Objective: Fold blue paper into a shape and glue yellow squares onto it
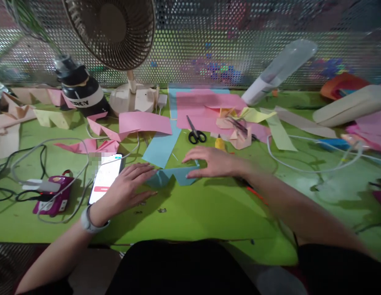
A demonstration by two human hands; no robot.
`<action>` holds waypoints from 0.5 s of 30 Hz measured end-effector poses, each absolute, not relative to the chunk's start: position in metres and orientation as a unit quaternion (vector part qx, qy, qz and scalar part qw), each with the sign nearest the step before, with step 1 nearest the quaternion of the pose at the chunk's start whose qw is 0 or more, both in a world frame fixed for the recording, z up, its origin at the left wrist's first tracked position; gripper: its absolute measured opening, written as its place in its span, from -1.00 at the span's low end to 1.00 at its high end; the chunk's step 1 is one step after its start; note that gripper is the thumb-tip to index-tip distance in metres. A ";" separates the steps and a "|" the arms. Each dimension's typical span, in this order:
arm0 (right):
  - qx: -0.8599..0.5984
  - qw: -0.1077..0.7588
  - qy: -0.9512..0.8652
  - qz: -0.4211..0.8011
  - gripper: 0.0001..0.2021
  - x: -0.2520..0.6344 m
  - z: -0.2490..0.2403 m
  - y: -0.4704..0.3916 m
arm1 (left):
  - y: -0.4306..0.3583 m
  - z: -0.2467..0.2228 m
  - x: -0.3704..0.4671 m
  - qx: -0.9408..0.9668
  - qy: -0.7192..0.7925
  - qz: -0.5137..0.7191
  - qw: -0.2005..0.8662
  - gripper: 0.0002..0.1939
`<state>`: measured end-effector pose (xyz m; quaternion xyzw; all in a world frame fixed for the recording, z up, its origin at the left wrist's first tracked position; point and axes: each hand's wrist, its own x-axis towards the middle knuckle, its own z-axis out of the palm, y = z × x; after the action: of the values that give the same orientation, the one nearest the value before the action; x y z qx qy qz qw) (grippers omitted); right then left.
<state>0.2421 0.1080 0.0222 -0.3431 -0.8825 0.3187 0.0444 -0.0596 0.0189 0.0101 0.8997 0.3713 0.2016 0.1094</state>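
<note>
A folded strip of blue paper with a notch in its lower edge lies on the green table before me. My left hand is at its left end, fingers stretched out and the fingertips close to the paper. At the right end is my right hand, its fingers curved and held apart from the thumb. That thumb lies over the paper's front; whether the other fingers touch it I cannot tell. Just behind lie a flat blue paper strip and black-handled scissors, with a yellow object beyond my right hand.
A lit phone lies beside my left wrist, near a purple power adapter with cables. Behind stand a fan and a black bottle. Pink sheets, folded paper pieces and a clear tube occupy the back.
</note>
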 end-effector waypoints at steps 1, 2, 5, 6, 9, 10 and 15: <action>-0.339 0.038 -0.883 0.321 -0.51 0.243 0.020 0.099 | 0.019 0.008 -0.058 0.901 0.367 0.203 0.115 -0.56; -0.338 0.039 -0.885 0.318 -0.57 0.244 0.017 0.092 | 0.018 0.007 -0.057 0.900 0.364 0.208 0.120 -0.63; -0.328 0.068 -0.889 0.312 -0.74 0.246 0.011 0.073 | 0.017 0.009 -0.055 0.895 0.364 0.216 0.142 -0.74; -0.323 0.082 -0.889 0.314 -0.77 0.247 0.010 0.068 | 0.016 0.011 -0.054 0.893 0.362 0.215 0.156 -0.75; -0.311 0.119 -0.888 0.317 -0.78 0.252 0.010 0.057 | 0.013 0.018 -0.054 0.895 0.337 0.203 0.209 -0.75; -0.307 0.124 -0.890 0.314 -0.78 0.253 0.011 0.055 | 0.012 0.020 -0.054 0.896 0.333 0.196 0.219 -0.74; -0.298 0.135 -0.896 0.301 -0.73 0.259 0.017 0.051 | 0.013 0.032 -0.054 0.908 0.316 0.170 0.218 -0.71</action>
<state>0.2587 0.0510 0.0167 -0.2976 -0.8958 0.3011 0.1352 -0.0540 0.0130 0.0318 0.9076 0.3160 0.1696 0.2183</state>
